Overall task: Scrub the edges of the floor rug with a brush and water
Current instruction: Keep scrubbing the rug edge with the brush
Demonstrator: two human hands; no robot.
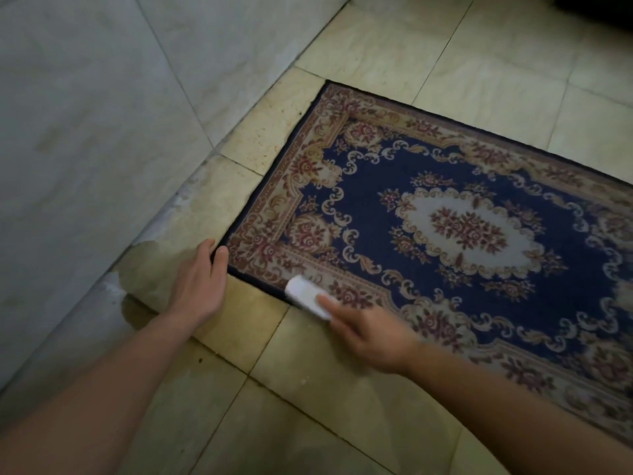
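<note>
Gripping a white brush (306, 298), the right hand (370, 337) shows in the head cam at lower centre, blurred w/ motion. Its fingers curl round the brush's near end and one finger lies stretched along the top. Brush sits on the near long edge of the rug (445, 207), across the dark binding, not far from the near-left corner; part of it overhangs the tile. Bristles can't be made out. Left hand (200, 286) lies flat, palm down, fingers straight and together, on the tile right at that corner, w/ fingertips touching the rug's dark edge; it holds nothing.

Rug is navy w/ a cream oval medallion in the middle, red flower clusters and a beige scroll border. It lies flat, running diagonally from centre-left to the right edge of the frame, where it's cut off. Under it is a floor (376, 46) of pale yellowish square tiles w/ thin grout lines. A darker, wet-looking patch (147, 269) spreads on the tile just left of the left hand, up to the wall (85, 114). Wall is large pale grey-white tiles, filling the upper left, approx parallel to the rug's short end, w/ a strip of floor between them. A dark shape (596, 8) sits at the top-right corner, too cropped to identify. Light is dim
</note>
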